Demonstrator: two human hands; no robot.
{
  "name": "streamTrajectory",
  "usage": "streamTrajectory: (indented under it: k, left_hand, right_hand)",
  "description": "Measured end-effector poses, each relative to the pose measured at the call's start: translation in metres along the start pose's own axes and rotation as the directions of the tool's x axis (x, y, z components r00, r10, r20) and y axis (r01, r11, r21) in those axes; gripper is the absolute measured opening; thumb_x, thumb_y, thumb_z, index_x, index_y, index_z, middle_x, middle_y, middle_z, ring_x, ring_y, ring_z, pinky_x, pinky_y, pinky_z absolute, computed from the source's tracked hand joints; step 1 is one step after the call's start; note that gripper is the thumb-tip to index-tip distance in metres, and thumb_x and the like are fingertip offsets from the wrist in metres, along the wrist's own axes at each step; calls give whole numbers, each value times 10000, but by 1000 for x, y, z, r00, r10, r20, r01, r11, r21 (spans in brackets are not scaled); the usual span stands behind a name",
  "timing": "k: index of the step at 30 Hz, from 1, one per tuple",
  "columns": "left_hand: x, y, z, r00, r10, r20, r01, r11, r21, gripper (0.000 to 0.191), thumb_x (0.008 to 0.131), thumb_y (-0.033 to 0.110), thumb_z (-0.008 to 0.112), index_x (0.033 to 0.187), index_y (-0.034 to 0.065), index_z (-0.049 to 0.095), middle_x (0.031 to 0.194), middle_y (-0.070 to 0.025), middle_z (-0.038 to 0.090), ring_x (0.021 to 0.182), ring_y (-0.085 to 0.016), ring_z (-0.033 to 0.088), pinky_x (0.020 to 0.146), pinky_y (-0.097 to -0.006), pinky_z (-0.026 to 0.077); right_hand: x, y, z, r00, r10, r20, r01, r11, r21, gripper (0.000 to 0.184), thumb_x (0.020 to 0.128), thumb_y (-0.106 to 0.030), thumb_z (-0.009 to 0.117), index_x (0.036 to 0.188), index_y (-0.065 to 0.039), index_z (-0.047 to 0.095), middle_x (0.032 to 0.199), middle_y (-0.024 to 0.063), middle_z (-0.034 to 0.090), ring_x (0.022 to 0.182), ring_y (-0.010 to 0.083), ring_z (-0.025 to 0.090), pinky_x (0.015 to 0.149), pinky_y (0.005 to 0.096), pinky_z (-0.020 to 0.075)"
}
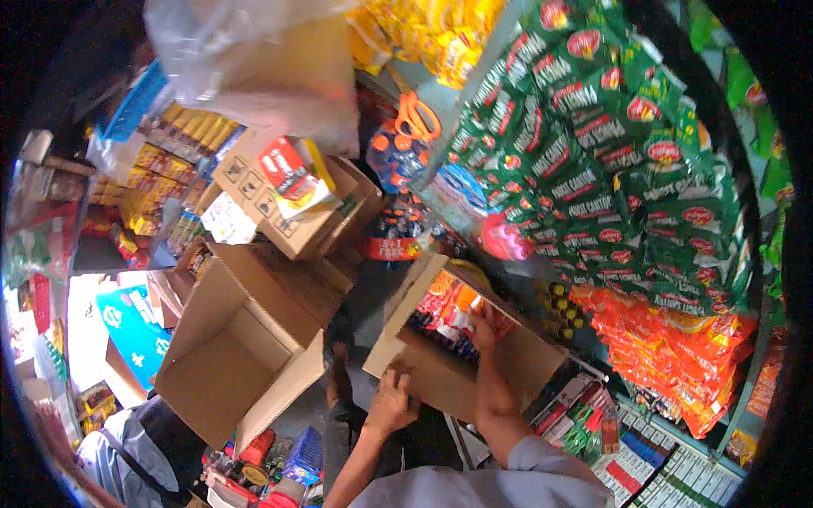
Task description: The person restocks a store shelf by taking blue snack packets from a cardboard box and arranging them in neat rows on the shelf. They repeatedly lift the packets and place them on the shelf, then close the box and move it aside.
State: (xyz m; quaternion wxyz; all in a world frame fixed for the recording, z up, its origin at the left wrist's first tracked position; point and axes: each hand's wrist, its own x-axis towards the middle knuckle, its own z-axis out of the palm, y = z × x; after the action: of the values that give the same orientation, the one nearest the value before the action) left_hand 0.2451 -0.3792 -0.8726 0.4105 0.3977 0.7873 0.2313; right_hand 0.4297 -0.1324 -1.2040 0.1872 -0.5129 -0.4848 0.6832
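In front of me a cardboard box (pixel 438 384) stands tilted with its top flaps folded out. Inside it lie shiny orange and red packets (pixel 452 305) and a dark patterned layer. My right hand (pixel 485 330) reaches into the box, its fingers against the packets; whether they grip one is hidden. At the box's near left flap, my left hand (pixel 395 400) has its fingers curled on the cardboard edge. To the left sits a larger cardboard box (pixel 222 362), open and bare inside.
Green noodle packs (pixel 584 171) hang at right above orange packs (pixel 679 355). Orange-handled scissors (pixel 418 119) and capped bottles (pixel 397 159) are ahead. A closed carton (pixel 279 190) stands behind the larger box. Mixed goods (pixel 273 470) lie low at left, cigarette-like packs (pixel 641 467) at right.
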Motion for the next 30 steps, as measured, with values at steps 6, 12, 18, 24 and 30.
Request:
streamTrajectory:
  k: [6, 12, 18, 24, 30]
  left_hand:
    - [7, -5, 13, 992, 102, -70, -96, 992, 87, 647, 768, 232, 719, 1354, 49, 511, 1339, -251, 457, 1326, -475, 405, 1116, -525, 390]
    - [3, -23, 28, 993, 118, -24, -116, 991, 66, 644, 750, 237, 730, 1324, 26, 528, 1333, -251, 461, 1323, -489, 394, 1121, -529, 378]
    - [4, -25, 31, 987, 150, -58, -144, 986, 85, 651, 726, 237, 750, 1299, 16, 534, 1403, -268, 426, 1362, -488, 355, 1160, -536, 315]
    - [5, -14, 35, 992, 109, -56, -101, 986, 134, 690, 699, 233, 763, 1312, 20, 527, 1472, -277, 379, 1387, -491, 317, 1200, -555, 229]
    - [7, -17, 32, 994, 103, -31, -98, 986, 137, 742, 683, 255, 769, 1341, 18, 521, 1464, -274, 386, 1393, -485, 312, 1198, -562, 232]
  right_hand:
    - [-43, -69, 36, 992, 121, -34, -112, 972, 208, 608, 824, -73, 774, 1357, -100, 484, 1173, 52, 654, 981, 195, 670, 775, 352, 578]
    - [-70, -125, 66, 948, -60, -311, 110, 984, 143, 671, 769, -78, 833, 1346, -32, 492, 1131, 71, 675, 876, 188, 683, 689, 316, 586]
    - [-46, -94, 61, 971, 203, -128, -171, 958, 229, 688, 819, -210, 815, 1381, -21, 467, 1190, 88, 659, 955, 202, 678, 823, 349, 571]
    - [-40, -99, 61, 986, 167, -18, -152, 932, 328, 547, 793, -68, 798, 1287, -60, 563, 1096, 58, 691, 889, 180, 699, 719, 339, 587]
    - [-48, -116, 39, 980, 72, -183, -90, 992, -89, 939, 621, -185, 932, 1426, -53, 467, 1294, 110, 583, 1162, 256, 572, 917, 396, 519]
